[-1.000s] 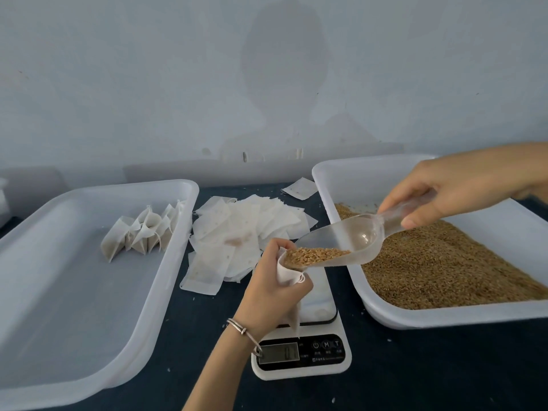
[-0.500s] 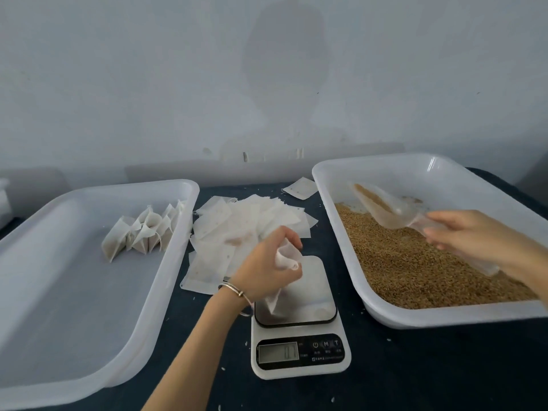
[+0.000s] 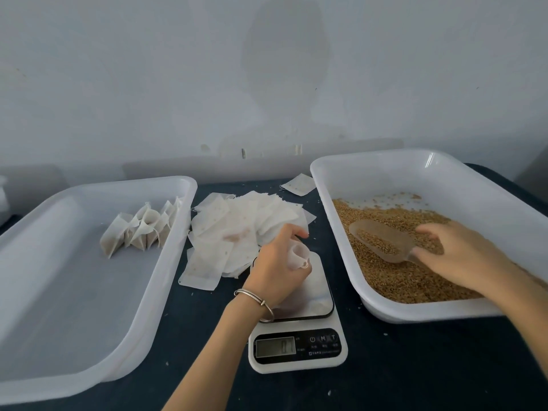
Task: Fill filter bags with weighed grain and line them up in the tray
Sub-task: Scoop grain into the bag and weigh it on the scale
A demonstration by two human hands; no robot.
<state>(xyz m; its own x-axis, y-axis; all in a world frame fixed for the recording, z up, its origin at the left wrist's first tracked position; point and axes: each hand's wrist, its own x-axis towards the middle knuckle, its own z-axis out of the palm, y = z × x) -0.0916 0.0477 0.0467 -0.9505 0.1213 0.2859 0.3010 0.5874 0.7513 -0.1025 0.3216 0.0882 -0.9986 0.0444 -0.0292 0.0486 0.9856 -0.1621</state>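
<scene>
Filter bag (image 3: 298,256), one, white, is sitting pinched in my left hand (image 3: 277,262) just above the steel plate of the scale (image 3: 298,330); fingers are curling round its open mouth. I am seeing a bangle (image 3: 255,301) on that wrist. The scale display is showing digits I cannot read for certain; beside it are three buttons, a power sign, M and T, with small print below too fine to read.

My right hand (image 3: 462,256) is reaching into the grain tray (image 3: 385,312), fingers loosely bent at the handle of the clear scoop (image 3: 382,240); I cannot tell whether they are gripping it. The scoop is lying on the grain (image 3: 400,280) with some grain inside.

Empty bags (image 3: 237,232) are lying in a loose heap behind the scale, too overlapped to count; one more (image 3: 298,183) is lying apart near the wall.

In the left tray (image 3: 89,292), filled bags (image 3: 142,229) are standing in one row, roughly six.
</scene>
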